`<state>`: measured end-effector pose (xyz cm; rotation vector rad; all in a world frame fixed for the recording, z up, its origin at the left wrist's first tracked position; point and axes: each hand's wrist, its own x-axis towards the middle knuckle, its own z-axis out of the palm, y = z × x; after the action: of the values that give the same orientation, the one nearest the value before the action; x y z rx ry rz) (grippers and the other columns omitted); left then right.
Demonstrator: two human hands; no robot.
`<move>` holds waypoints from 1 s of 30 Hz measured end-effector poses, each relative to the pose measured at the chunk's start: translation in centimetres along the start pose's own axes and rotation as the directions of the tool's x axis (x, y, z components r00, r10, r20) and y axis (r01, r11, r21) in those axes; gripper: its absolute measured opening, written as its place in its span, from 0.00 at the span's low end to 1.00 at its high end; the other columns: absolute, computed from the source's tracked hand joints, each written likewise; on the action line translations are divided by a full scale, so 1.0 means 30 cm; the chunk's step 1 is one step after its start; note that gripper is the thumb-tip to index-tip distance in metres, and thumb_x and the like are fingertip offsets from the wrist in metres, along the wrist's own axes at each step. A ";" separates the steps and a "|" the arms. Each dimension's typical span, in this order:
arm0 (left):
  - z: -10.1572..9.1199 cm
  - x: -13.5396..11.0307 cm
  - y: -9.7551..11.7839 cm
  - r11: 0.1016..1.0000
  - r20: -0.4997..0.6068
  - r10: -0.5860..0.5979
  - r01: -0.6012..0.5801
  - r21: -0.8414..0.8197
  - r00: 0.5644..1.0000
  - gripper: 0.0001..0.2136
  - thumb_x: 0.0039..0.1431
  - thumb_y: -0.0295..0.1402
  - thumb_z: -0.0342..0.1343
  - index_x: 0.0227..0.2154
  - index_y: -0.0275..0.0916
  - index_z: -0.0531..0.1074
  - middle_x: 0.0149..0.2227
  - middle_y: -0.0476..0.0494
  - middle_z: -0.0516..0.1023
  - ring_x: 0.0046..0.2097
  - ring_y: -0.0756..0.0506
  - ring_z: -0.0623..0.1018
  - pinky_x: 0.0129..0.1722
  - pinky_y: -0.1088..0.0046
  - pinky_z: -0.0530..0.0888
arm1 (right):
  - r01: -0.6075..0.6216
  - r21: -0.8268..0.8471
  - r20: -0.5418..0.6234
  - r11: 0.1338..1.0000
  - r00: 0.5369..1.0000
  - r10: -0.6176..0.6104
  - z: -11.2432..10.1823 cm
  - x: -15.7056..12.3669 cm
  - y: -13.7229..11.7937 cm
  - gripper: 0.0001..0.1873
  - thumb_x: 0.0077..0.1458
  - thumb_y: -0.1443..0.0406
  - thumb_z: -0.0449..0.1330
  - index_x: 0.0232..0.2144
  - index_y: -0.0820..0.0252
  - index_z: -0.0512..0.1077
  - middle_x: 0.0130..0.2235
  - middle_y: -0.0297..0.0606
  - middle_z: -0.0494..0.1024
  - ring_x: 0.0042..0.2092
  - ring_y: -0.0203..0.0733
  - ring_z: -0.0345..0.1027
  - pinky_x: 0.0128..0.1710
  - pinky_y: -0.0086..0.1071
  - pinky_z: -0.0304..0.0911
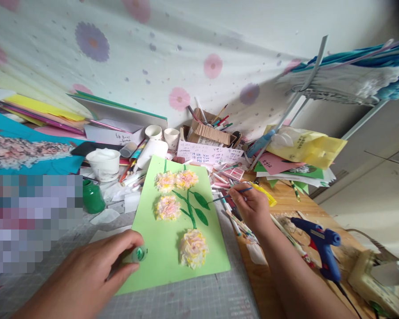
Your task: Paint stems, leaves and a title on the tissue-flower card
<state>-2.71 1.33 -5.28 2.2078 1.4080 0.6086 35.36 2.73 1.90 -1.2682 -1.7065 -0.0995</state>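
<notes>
A light green sheet of paper (153,261) lies before me, bearing several ruffled pink, white and yellow paper flowers (194,248). Dark green stems and leaves (201,216) are painted among them. My right hand (251,208) pinches a thin blue paintbrush (231,195), its tip at the edge of the upper right leaf. At the sheet's lower left, my left hand (103,261) grips a small clear jar (140,254) with green paint inside, its mouth facing me. A larger green paint bottle (92,197) stands open farther left.
White paper cups (103,164) and a cardboard box of brushes (208,133) stand behind the sheet. Markers and paper scraps lie around it. To the right are a blue glue gun (322,243), a yellow bag (306,146) and a power strip (375,283). A grey cutting mat (219,297) lies underneath.
</notes>
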 end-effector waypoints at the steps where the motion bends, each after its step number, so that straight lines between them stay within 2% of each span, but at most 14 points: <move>1: -0.001 0.000 0.002 1.000 0.007 -0.001 0.001 0.002 1.000 0.11 0.62 0.44 0.53 0.41 0.54 0.78 0.38 0.58 0.88 0.36 0.43 0.86 0.36 0.68 0.71 | -0.001 -0.002 0.009 1.000 1.000 0.001 -0.002 0.004 -0.003 0.12 0.65 0.61 0.61 0.28 0.54 0.76 0.24 0.32 0.78 0.24 0.40 0.70 0.30 0.32 0.68; 11: -0.005 -0.006 0.015 1.000 0.016 -0.023 0.023 0.001 1.000 0.12 0.61 0.45 0.52 0.41 0.53 0.79 0.40 0.54 0.89 0.38 0.41 0.86 0.38 0.66 0.73 | -0.008 -0.010 0.043 1.000 0.999 0.009 -0.023 0.013 -0.025 0.12 0.64 0.61 0.60 0.26 0.53 0.74 0.22 0.31 0.76 0.23 0.39 0.69 0.29 0.32 0.66; 17: -0.002 -0.008 0.009 1.000 0.003 -0.014 0.014 0.004 1.000 0.12 0.60 0.45 0.53 0.40 0.54 0.79 0.39 0.56 0.88 0.37 0.42 0.86 0.37 0.66 0.72 | -0.008 0.001 0.040 1.000 0.999 0.007 -0.030 0.011 -0.031 0.12 0.63 0.62 0.60 0.26 0.53 0.73 0.21 0.31 0.75 0.23 0.39 0.68 0.27 0.31 0.65; 30: -0.006 -0.008 0.003 1.000 0.031 -0.010 0.010 -0.006 0.999 0.12 0.62 0.45 0.53 0.42 0.54 0.79 0.41 0.56 0.89 0.39 0.41 0.86 0.39 0.66 0.72 | -0.017 -0.014 0.048 1.000 0.999 0.017 -0.001 0.013 -0.014 0.13 0.66 0.59 0.60 0.28 0.53 0.76 0.24 0.33 0.79 0.24 0.40 0.71 0.31 0.33 0.69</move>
<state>-2.83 1.11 -5.12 2.1950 1.3988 0.5726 35.05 2.77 2.38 -1.3042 -1.7385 -0.0710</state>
